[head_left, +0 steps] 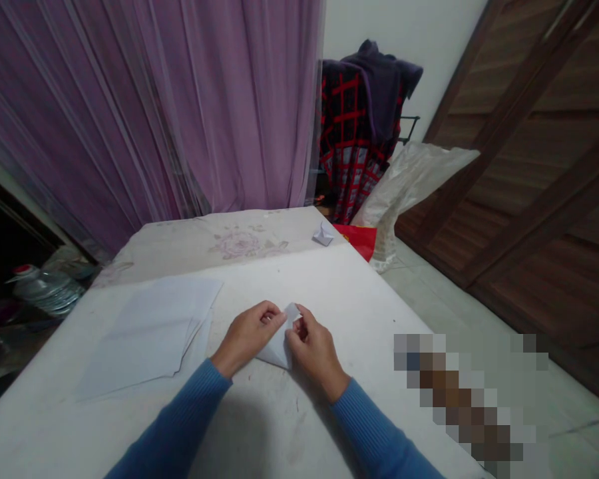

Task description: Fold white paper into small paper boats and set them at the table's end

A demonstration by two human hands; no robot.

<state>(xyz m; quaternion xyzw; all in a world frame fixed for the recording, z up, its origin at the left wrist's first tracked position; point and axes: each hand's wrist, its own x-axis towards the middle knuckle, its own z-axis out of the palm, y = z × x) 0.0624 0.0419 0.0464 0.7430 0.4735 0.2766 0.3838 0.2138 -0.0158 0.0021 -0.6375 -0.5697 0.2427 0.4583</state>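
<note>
A folded piece of white paper [278, 350] is between my two hands, just above or on the table near its middle. My left hand [252, 330] pinches its upper left edge with thumb and fingers. From the other side, my right hand [315, 340] grips the right edge, its fingers curled. The paper's top corner points up between the fingertips, and parts of it are hidden behind both hands. To the left of my hands lies a loose stack of white paper sheets [150, 332]. A small folded paper piece [323, 234] sits at the table's far right corner.
The table [359, 299] wears a white cover with a faded flower print. A large water bottle [47, 291] stands off its left edge. Beyond the far right corner are a red bag [362, 241], a pale plastic bag [414, 179] and hanging clothes [354, 120]. Purple curtains [229, 100] hang behind.
</note>
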